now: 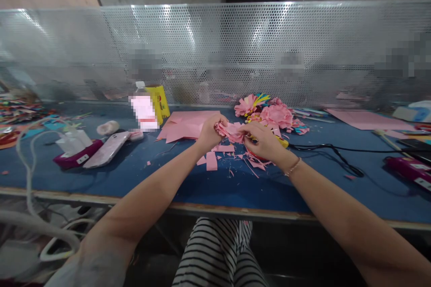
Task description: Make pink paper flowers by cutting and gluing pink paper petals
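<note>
Between my two hands is a pink paper flower (231, 132) with crumpled, layered petals, held just above the blue table. My left hand (213, 132) is closed round its left side. The fingers of my right hand (261, 140) pinch its right edge. Pink scraps and thin strips (212, 161) lie on the table below. Finished-looking pink paper flowers (276, 115), with yellow and blue pieces among them, sit just behind my right hand. Behind my left hand lie pink paper sheets (183, 124).
A bottle (144, 110), a yellow packet (162, 102), a phone (107, 149) and a purple power strip (76, 154) stand or lie left. A black cable (332, 147) runs right towards another purple strip (409, 171). A perforated metal screen (215, 54) borders the back.
</note>
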### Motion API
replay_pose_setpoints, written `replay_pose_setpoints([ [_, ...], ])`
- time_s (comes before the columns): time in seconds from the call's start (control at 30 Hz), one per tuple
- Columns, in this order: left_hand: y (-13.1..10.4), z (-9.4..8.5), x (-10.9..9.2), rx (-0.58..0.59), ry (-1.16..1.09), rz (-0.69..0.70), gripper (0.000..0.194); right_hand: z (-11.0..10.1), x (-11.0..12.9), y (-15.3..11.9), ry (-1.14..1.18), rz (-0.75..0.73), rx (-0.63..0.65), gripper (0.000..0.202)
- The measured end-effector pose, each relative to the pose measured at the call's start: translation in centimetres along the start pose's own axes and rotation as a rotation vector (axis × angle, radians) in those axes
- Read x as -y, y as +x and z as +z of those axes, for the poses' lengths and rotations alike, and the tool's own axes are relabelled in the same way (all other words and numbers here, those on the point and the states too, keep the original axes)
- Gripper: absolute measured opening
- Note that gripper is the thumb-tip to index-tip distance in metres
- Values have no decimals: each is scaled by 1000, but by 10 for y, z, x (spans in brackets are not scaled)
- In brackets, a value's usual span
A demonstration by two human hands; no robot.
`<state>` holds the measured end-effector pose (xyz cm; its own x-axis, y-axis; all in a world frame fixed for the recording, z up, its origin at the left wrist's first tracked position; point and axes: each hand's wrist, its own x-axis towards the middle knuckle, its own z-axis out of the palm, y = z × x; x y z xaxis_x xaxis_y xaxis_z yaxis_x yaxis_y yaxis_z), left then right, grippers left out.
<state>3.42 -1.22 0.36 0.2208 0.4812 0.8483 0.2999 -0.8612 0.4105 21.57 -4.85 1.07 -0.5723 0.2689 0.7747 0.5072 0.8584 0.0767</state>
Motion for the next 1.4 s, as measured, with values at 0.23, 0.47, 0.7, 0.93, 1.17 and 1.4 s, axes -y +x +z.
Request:
replay_pose_setpoints([
  [0.23, 0, 1, -4, -25, -5, -24, 18, 0, 0, -1, -20, 64, -15, 27],
  [0.47, -1, 2, -1, -17, 18, -16, 18, 2, -1, -1, 13, 53, 12, 26],
  [0.7, -2, -6, 5, 85, 291, 232, 20, 0, -6, -2, 13, 54, 123, 34],
  [0.93, -4, -11, 7, 154, 521, 322, 23, 3, -14, -4, 288, 350, -68, 34],
  [1.17, -3, -12, 8, 138, 547, 361, 21, 14, -17, -4, 396, 510, -75, 21],
  [1.4, -3, -14, 3, 146, 565, 418, 19, 18, -16, -4, 406, 586, -39, 26],
])
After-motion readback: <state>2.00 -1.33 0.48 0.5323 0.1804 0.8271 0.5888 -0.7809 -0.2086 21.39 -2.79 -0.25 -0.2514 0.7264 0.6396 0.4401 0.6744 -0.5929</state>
